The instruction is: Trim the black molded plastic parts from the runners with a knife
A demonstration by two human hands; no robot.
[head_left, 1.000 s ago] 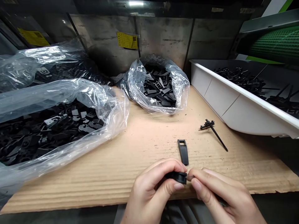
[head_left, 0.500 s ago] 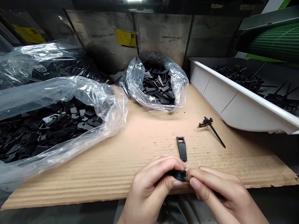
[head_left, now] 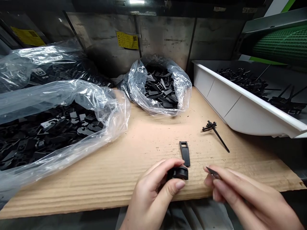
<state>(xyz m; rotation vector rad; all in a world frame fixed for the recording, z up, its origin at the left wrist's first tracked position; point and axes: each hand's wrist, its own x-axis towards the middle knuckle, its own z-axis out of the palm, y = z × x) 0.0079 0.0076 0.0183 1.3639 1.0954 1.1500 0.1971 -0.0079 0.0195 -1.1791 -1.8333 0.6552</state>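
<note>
My left hand [head_left: 153,195] pinches a small black plastic clip [head_left: 178,172] between thumb and fingers, low over the front edge of the cardboard sheet [head_left: 134,159]. A short way to the right, my right hand [head_left: 242,198] holds a thin black pointed piece [head_left: 212,172] between its fingertips, its tip aimed at the clip. The two hands are apart. Just beyond the clip a flat black slotted tab [head_left: 184,153] lies on the cardboard. Farther right lies a black sprue with a long stem [head_left: 216,132].
Clear bags of black plastic parts sit at the left [head_left: 55,127], back left [head_left: 35,70] and back centre [head_left: 158,88]. A white tray [head_left: 240,105] of black sprues stands at the right. A green conveyor [head_left: 280,44] is behind it. Metal wall panels close the back.
The hands were joined on the clip; now my right hand has pulled away to the right with the thin black piece. My left hand keeps the clip, slightly higher.
</note>
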